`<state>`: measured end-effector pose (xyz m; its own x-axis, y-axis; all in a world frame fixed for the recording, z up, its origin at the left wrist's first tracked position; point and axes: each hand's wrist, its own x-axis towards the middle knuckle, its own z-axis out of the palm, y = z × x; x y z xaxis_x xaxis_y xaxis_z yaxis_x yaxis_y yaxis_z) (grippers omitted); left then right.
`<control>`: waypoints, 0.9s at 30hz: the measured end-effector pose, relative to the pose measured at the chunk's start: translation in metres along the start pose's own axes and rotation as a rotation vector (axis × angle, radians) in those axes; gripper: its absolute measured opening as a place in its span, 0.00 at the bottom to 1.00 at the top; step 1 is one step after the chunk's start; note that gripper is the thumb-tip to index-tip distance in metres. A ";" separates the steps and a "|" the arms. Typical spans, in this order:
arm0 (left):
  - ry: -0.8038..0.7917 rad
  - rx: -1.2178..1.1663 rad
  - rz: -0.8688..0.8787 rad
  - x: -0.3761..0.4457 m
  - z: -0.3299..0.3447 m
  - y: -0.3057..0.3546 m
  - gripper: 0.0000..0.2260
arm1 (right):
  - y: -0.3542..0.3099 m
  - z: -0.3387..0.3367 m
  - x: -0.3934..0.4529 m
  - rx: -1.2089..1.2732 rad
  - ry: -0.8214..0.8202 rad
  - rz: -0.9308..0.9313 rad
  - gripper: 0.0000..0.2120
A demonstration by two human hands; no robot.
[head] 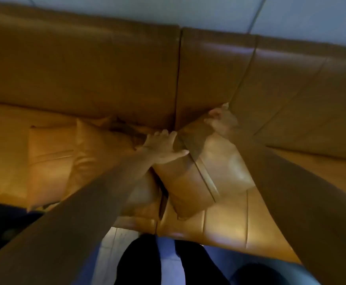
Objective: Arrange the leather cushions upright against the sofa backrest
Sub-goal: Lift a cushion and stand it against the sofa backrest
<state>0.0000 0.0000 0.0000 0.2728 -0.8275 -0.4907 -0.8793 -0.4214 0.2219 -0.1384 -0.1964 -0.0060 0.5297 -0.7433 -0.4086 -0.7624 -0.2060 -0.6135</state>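
Dim warm light, heavy motion blur, soft glare patches, wide-angle edge bending

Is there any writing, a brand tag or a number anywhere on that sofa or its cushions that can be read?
None: no word, label, brand or number shows anywhere.
The sofa backrest is plain brown leather.
The cushion under the left hand and right hand shows only seams, as does the cushion beside it.
The picture is motion-blurred, so a small tag could go unseen.
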 end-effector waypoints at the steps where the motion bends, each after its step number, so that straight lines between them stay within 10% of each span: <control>1: -0.030 -0.016 -0.039 0.014 0.007 -0.005 0.44 | 0.009 0.003 0.009 -0.002 0.010 0.011 0.21; 7: -0.134 -0.248 -0.191 0.087 0.054 -0.042 0.47 | 0.060 0.023 0.041 0.106 0.258 0.146 0.31; 12: 0.170 -0.286 -0.080 0.103 0.080 -0.037 0.24 | 0.080 0.041 0.058 0.187 0.367 0.290 0.44; 21: 0.383 -0.300 0.003 0.105 0.078 -0.003 0.13 | 0.098 0.030 0.044 0.131 0.537 0.385 0.26; 27: 0.588 -0.053 0.380 0.141 0.015 0.071 0.17 | 0.147 -0.026 0.006 0.357 0.914 0.463 0.21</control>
<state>-0.0296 -0.1415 -0.0659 0.1295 -0.9782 0.1625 -0.9394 -0.0686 0.3359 -0.2569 -0.2474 -0.0809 -0.3712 -0.9248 -0.0837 -0.5864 0.3034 -0.7510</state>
